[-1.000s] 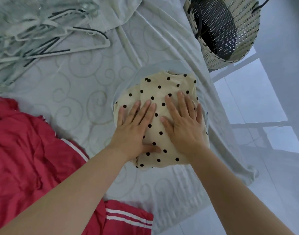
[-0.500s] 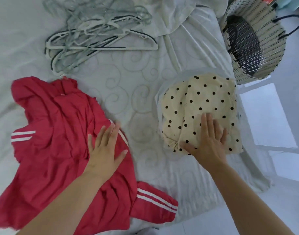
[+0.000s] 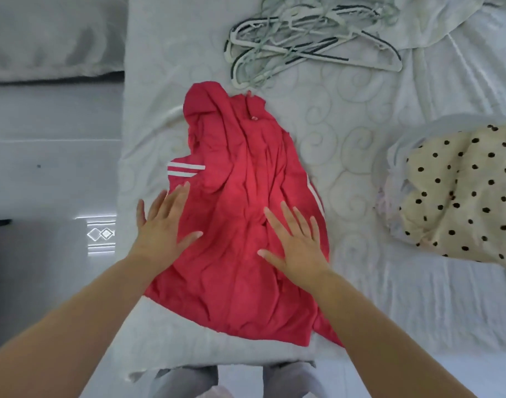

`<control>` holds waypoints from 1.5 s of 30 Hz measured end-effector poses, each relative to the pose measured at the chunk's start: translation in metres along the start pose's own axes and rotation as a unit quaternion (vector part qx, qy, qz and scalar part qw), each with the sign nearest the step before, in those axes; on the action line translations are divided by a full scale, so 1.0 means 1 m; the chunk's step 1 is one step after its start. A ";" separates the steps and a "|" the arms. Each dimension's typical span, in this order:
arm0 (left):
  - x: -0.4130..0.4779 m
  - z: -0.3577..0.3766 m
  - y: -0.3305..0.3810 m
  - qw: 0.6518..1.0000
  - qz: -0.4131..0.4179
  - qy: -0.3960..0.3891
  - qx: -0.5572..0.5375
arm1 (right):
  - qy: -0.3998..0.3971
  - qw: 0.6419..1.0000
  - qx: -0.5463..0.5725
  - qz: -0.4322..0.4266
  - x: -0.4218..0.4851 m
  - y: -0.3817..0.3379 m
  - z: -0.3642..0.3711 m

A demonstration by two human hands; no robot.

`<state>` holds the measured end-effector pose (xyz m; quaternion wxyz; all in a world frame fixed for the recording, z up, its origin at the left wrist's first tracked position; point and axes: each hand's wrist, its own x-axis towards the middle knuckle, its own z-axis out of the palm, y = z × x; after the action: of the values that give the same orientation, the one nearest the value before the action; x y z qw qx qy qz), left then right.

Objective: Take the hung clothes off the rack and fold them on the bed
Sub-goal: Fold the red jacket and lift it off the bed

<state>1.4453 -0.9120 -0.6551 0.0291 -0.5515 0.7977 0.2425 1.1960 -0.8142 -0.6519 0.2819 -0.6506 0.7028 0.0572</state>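
Left hand (image 3: 165, 228) flat, fingers spread, resting across the 9 o'clock edge of the red shirt (image 3: 246, 196). Right hand (image 3: 294, 242) flat, fingers spread, palm down on its lower middle. The red shirt lies crumpled mid-bed (image 3: 346, 124), with the dotted top (image 3: 461, 196) at 3 o'clock and the hangers (image 3: 303, 38) at 12 o'clock.

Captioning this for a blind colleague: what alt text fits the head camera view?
The left hand and right hand lie flat, fingers straight, on a crumpled red garment spread on a white bed. A folded polka-dot garment lies to its right; a heap of hangers lies beyond.
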 end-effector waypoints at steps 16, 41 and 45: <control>0.144 -0.026 -0.021 0.978 0.070 0.085 -0.176 | 0.077 0.996 0.022 0.030 0.180 -0.014 -0.068; 0.099 -0.150 0.050 0.952 0.069 -0.158 -0.255 | 0.080 0.983 0.158 -0.040 0.013 -0.041 -0.069; 0.054 -0.167 0.075 0.912 0.013 -0.231 -0.338 | 0.094 0.981 0.165 -0.024 -0.029 -0.056 -0.076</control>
<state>1.3943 -1.0081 -0.4989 0.0209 -0.4469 0.6460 0.6185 1.2242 -0.8313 -0.5585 0.3190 -0.6146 0.7100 -0.1281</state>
